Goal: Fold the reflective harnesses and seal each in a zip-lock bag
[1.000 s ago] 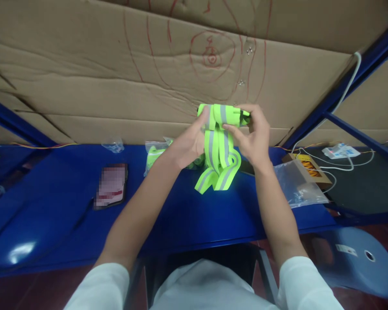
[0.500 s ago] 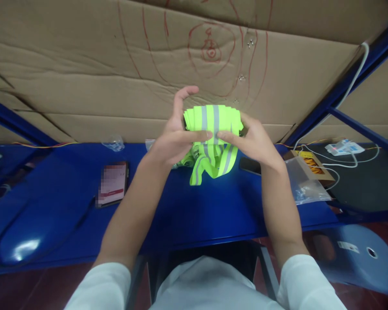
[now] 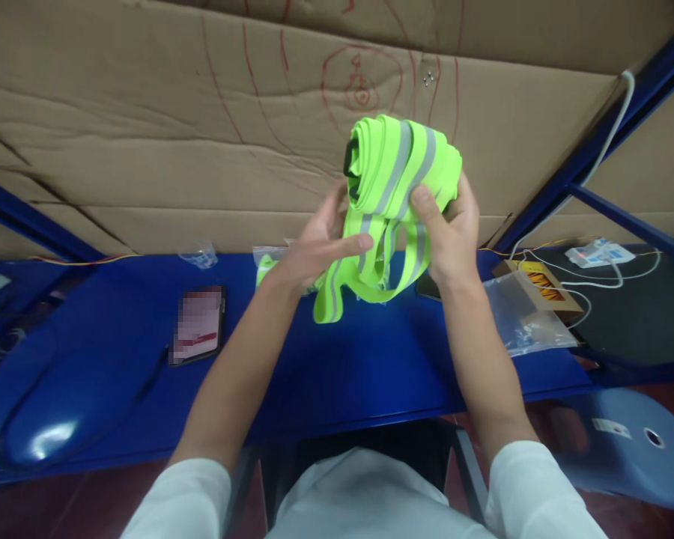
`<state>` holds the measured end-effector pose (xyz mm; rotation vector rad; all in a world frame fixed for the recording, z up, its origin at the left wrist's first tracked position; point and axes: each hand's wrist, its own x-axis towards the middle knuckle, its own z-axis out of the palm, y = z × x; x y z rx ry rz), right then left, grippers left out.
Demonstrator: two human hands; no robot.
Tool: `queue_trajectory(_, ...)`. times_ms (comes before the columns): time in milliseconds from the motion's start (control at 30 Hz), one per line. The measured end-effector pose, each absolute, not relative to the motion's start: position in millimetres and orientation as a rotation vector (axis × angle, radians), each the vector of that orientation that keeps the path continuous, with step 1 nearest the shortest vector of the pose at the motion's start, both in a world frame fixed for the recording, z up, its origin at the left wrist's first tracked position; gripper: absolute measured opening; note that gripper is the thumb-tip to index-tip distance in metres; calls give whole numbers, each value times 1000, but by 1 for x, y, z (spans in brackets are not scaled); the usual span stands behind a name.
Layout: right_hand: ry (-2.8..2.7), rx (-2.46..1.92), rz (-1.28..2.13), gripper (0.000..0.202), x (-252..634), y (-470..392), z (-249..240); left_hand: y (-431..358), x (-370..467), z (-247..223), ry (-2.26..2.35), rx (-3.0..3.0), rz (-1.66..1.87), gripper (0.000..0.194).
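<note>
A bundle of neon yellow-green reflective strap (image 3: 393, 168) with grey stripes is folded into a thick roll above the desk. Black plastic parts show at its left end. My right hand (image 3: 452, 228) grips the roll's right side, thumb in front and most fingers hidden behind. Below the roll hang loose loops of the strap. My left hand (image 3: 317, 243) is closed around these loops, its thumb lying across them and its other fingers partly hidden behind.
A blue desk (image 3: 365, 359) runs below my arms. On it lie a phone (image 3: 199, 322) at left and a clear plastic bag (image 3: 531, 318) beside an open cardboard box (image 3: 565, 299) at right. A cardboard wall (image 3: 146, 180) stands behind. A blue stool (image 3: 623, 449) is lower right.
The roll has risen and shifted right, tilting so its left end with black parts shows. My left thumb has moved off the roll onto the hanging loops. My right hand has gone up with the roll.
</note>
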<state>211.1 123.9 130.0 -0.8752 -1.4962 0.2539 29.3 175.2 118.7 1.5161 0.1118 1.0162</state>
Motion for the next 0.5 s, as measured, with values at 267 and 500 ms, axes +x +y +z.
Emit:
queue_trajectory(267,-1343,-860,22,51,186,119,123,145,48,122,297,1435,908,69)
queue_trajectory(500,-1534,-911,137,53,200,118,131,156,51,111,460,1383,893,54)
